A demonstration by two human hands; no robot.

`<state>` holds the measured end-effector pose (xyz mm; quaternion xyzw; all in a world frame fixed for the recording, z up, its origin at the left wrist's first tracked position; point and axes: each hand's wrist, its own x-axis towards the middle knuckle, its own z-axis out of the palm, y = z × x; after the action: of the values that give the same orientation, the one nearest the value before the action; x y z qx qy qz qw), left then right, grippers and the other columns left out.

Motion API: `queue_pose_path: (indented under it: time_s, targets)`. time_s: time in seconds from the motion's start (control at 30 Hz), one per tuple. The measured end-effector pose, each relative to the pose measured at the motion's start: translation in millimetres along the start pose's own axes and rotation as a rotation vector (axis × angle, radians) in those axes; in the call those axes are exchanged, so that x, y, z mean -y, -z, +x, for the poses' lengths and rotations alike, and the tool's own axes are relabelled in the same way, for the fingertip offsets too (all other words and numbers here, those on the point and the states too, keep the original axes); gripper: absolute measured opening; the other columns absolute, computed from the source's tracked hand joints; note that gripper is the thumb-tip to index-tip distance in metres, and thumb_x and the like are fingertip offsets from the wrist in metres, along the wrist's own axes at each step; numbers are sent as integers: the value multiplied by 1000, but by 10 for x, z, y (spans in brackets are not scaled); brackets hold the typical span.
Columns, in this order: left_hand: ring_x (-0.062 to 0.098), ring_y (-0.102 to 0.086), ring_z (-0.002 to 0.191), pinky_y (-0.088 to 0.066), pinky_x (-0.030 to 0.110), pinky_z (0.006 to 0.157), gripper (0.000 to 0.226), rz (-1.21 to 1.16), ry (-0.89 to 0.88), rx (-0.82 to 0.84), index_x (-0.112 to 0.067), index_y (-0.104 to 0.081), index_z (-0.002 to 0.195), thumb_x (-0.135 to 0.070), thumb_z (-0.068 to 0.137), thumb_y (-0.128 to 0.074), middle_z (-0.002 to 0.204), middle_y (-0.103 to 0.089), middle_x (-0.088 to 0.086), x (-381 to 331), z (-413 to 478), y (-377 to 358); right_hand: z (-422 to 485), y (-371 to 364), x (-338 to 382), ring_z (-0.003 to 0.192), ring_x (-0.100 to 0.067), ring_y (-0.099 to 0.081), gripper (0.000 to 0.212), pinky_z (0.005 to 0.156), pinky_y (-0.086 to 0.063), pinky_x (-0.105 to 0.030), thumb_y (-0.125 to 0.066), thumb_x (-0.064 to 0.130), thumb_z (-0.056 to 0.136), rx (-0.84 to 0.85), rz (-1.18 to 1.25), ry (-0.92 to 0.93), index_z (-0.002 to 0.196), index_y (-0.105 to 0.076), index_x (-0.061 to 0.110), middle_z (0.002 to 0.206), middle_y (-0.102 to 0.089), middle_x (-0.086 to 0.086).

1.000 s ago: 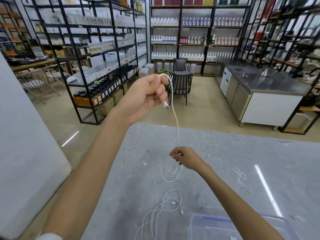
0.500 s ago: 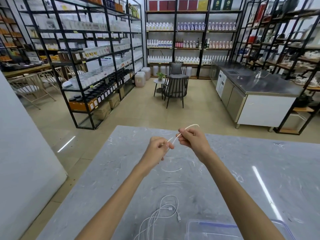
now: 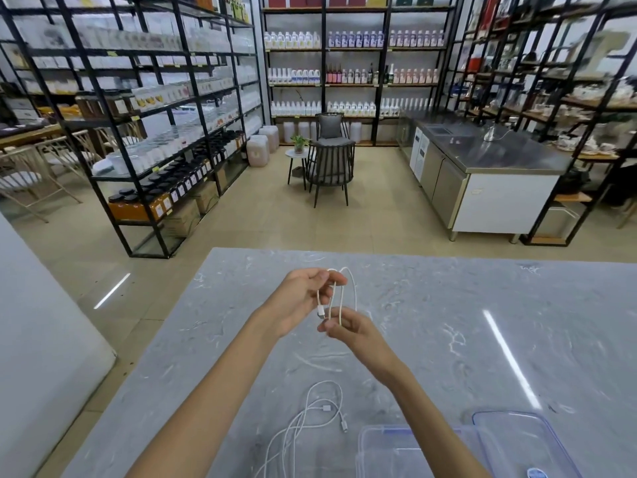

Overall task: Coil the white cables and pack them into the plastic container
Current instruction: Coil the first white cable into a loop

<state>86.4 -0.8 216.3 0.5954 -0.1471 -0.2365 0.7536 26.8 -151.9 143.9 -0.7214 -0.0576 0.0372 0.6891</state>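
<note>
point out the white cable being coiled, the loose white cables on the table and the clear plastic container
white cable being coiled (image 3: 354, 288), head view, loop's right strand
loose white cables (image 3: 310, 410), head view, tangled middle
clear plastic container (image 3: 386, 443), head view, left wall

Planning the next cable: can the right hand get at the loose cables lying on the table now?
Probably not yet: the right hand and left hand both hold the looped cable. Nothing blocks the loose cables.

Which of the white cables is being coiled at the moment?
The cable held up in loops between the left hand and right hand. The other cables lie loose on the table, beside the plastic container.
</note>
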Motion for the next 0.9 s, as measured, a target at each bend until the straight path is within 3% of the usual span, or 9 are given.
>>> queue_pose_path:
  time_s: [0.13,0.27,0.33,0.4,0.5,0.6,0.73,0.8,0.9]
  targets:
    - [11,-56,67,-50,22,61,40,-206,-37,-37,-5,-77,85,-4,102,-40,93,-72,10,-140,-29,-43,-41,44,-24,74,3,-61,14,75,-47,-23,-61,4,94,-271,-134,124,101,-70,11,82,-67,8]
    - [11,-57,66,-51,20,61,35,-355,-80,-48,0,-73,91,-5,101,-40,90,-73,9,-407,-69,-33,-86,149,-25,143,-7,-31,46,117,-26,-22,-60,12,96,-559,-303,368,138,-48,25,146,-47,3]
    - [11,-57,66,-52,20,62,39,-380,-66,-17,-2,-77,86,-5,100,-41,90,-73,9,-493,-78,-62,-61,157,-31,150,-3,2,79,121,-4,-21,-65,26,92,-523,-334,302,154,-15,30,164,-10,10]
    - [10,-57,67,-53,20,63,40,-359,-41,8,-3,-78,85,-4,100,-41,90,-73,9,-526,-79,-119,-33,104,23,150,-11,-15,93,122,-19,-37,-68,36,89,-315,-108,60,154,-1,37,164,-11,7]
    - [11,-55,69,-52,19,63,35,-337,-17,10,-1,-75,92,-4,101,-41,91,-73,9,-509,-67,-172,-35,45,-40,109,-22,-67,58,92,-54,-37,-61,25,95,-71,126,-87,147,-35,26,124,-69,-7]
    - [11,-56,71,-52,20,65,31,-274,-24,-16,0,-70,99,-6,102,-40,95,-71,9,-495,-89,-129,-40,33,-147,78,-12,-66,27,69,-52,-22,-51,21,101,3,23,-51,123,-65,21,87,-72,1]
    - [18,-61,78,-57,27,71,29,45,86,-115,-6,-71,103,-13,104,-43,102,-58,11,-517,-163,2,91,237,-237,55,-9,-54,32,50,-39,-19,-40,22,105,-194,-68,-168,116,-68,10,75,-66,-1]
    - [20,-58,74,-57,28,64,28,93,158,-222,-7,-71,103,-16,104,-45,98,-48,9,-503,-192,50,199,450,-325,66,-19,-57,31,55,-41,-24,-43,11,101,-341,-251,-303,125,-61,0,87,-67,-9]
    - [17,-56,63,-51,25,53,27,15,170,-224,-6,-67,104,-19,104,-43,88,-53,7,-468,-234,54,282,728,-264,131,-33,-47,53,103,-39,-33,-47,5,95,-168,-717,-588,145,-33,-4,145,-45,-22]
